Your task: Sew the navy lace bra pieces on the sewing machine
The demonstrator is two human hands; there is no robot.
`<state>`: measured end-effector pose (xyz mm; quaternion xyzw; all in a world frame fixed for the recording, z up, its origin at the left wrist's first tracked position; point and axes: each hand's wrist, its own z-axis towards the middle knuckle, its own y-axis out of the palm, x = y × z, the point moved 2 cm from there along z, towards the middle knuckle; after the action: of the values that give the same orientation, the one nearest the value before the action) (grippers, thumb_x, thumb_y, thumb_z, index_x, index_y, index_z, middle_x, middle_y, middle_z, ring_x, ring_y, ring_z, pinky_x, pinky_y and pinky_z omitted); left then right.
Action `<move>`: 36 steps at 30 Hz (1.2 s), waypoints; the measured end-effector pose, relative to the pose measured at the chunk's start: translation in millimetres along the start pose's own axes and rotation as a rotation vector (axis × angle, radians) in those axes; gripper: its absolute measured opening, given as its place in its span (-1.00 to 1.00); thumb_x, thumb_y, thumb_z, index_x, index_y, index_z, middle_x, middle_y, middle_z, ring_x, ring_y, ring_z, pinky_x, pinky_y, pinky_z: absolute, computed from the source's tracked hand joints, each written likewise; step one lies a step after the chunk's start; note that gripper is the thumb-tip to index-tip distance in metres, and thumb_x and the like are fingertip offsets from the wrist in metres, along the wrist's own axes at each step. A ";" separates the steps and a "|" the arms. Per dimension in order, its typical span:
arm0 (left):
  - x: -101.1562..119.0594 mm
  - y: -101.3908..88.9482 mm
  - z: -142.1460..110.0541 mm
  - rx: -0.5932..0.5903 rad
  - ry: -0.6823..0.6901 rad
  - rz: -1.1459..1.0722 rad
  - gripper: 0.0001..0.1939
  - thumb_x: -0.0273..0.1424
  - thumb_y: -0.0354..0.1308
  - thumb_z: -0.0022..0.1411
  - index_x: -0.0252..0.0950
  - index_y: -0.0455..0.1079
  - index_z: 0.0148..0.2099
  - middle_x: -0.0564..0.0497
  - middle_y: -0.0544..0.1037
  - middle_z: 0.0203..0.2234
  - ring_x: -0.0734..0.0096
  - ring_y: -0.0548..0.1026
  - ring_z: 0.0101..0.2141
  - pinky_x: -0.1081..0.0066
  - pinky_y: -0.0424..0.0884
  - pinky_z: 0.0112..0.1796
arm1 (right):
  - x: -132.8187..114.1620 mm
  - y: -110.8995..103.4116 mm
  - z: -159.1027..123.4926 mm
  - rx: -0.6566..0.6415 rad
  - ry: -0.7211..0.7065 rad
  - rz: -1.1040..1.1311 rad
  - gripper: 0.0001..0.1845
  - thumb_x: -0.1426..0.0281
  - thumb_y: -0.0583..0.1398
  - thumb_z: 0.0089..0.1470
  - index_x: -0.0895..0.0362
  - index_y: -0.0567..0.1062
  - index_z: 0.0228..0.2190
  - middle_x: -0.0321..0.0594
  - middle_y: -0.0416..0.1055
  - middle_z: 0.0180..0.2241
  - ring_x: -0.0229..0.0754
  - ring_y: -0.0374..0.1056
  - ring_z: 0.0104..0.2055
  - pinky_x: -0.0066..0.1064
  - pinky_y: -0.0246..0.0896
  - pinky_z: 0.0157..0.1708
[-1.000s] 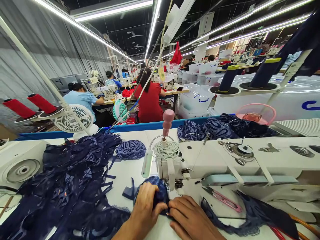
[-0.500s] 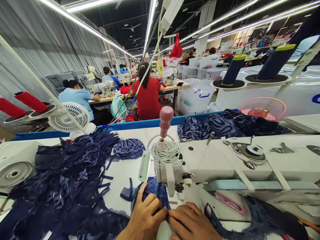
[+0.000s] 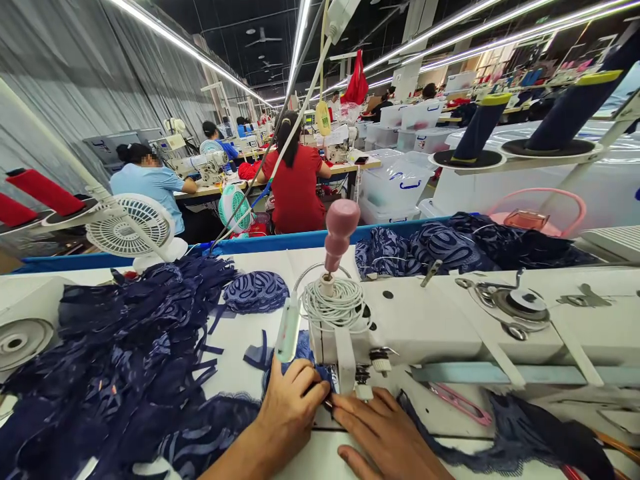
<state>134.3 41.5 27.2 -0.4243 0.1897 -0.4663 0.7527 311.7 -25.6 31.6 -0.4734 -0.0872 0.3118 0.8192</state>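
A sewing machine (image 3: 395, 320) stands before me, with a blue lace fabric piece (image 3: 303, 348) lying under its head. My left hand (image 3: 294, 412) is closed on that piece, its fingers curled and the thumb near the needle area. Just right of it, my right hand (image 3: 383, 430) lies flat on the machine bed, fingers stretched out and thumb apart. Its index fingertip touches or nearly touches the fabric edge close to my left thumb. The needle and most of the fabric are hidden behind the machine head and my fingers.
Dark blue garment pieces (image 3: 120, 360) are heaped at left. A lace cup piece (image 3: 257, 291) lies behind. Pink thread snips (image 3: 463, 403) and a dark lace strip (image 3: 515, 427) are at right. A pink-handled tool (image 3: 340, 230) stands on the machine head. Co-workers sit ahead.
Both hands have moved slightly, with the fabric drawn further under the machine head. My left index finger, raised before, is now lower. My right hand has spread flatter. The view has shifted slightly.
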 end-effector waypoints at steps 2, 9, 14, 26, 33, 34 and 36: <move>6.3 2.3 -0.2 0.029 -0.034 0.061 -0.69 -0.64 -0.04 0.20 -0.30 0.43 -0.10 -0.06 0.58 -0.31 0.24 0.50 -0.21 -0.14 0.21 0.08 | 0.4 -8.8 2.7 -0.030 -0.022 -0.012 -0.76 0.24 0.17 0.28 0.05 0.52 -0.09 -0.31 0.55 -0.05 -0.18 0.44 -0.11 -0.29 0.11 0.01; 7.7 -1.9 -12.5 0.003 -0.074 0.049 -0.63 -0.64 -0.11 0.27 -0.27 0.43 -0.04 0.00 0.52 -0.36 0.34 0.46 -0.33 -0.22 0.12 0.15 | -4.0 -8.3 -0.1 0.046 0.030 0.062 -0.79 0.27 0.14 0.30 0.03 0.51 -0.11 -0.30 0.56 -0.14 -0.20 0.43 -0.15 -0.29 0.09 -0.01; 10.3 -4.0 -8.9 0.017 -0.065 0.059 -0.68 -0.62 -0.11 0.28 -0.29 0.45 -0.14 0.03 0.49 -0.44 0.36 0.44 -0.38 -0.23 0.06 0.17 | -6.3 11.7 -7.4 0.107 0.052 0.131 -0.78 0.23 0.11 0.32 0.05 0.51 -0.23 -0.28 0.56 -0.24 -0.18 0.42 -0.21 -0.27 0.08 -0.03; 0.7 -0.4 5.0 0.081 0.033 0.171 -0.71 -0.61 -0.10 0.33 -0.30 0.43 -0.10 0.02 0.57 -0.40 0.34 0.49 -0.32 -0.15 0.10 0.16 | 0.6 1.7 -2.3 -0.030 0.004 -0.001 -0.76 0.26 0.16 0.30 0.03 0.50 -0.06 -0.31 0.55 -0.06 -0.17 0.44 -0.12 -0.25 0.07 0.04; 18.2 11.8 2.8 0.172 0.000 0.220 -0.75 -0.64 -0.06 0.32 -0.36 0.44 -0.15 -0.02 0.54 -0.40 0.32 0.47 -0.32 -0.07 0.12 0.18 | -2.1 11.7 -7.1 0.079 0.068 -0.031 -0.76 0.28 0.11 0.31 0.09 0.51 -0.11 -0.20 0.57 -0.14 -0.15 0.45 -0.17 -0.25 0.18 0.02; 18.1 13.3 -1.1 0.172 -0.001 0.230 -0.74 -0.63 -0.06 0.31 -0.37 0.44 -0.12 -0.03 0.53 -0.41 0.31 0.46 -0.33 -0.09 0.13 0.17 | -0.4 13.7 -12.7 0.076 0.076 -0.082 -0.75 0.29 0.10 0.31 0.10 0.50 -0.08 -0.17 0.57 -0.13 -0.13 0.46 -0.16 -0.26 0.22 -0.02; 12.2 13.4 -7.9 0.107 -0.008 0.210 -0.68 -0.66 -0.06 0.26 -0.34 0.43 -0.05 -0.01 0.51 -0.41 0.29 0.44 -0.34 -0.14 0.20 0.12 | 2.4 13.7 -29.2 0.058 0.098 -0.219 -0.67 0.28 0.10 0.30 0.12 0.46 0.02 -0.10 0.55 -0.10 -0.07 0.47 -0.15 -0.29 0.30 -0.14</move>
<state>142.2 30.0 13.1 -0.3633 0.2048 -0.3925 0.8197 320.6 -40.4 4.2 -0.4517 -0.0892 0.1991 0.8651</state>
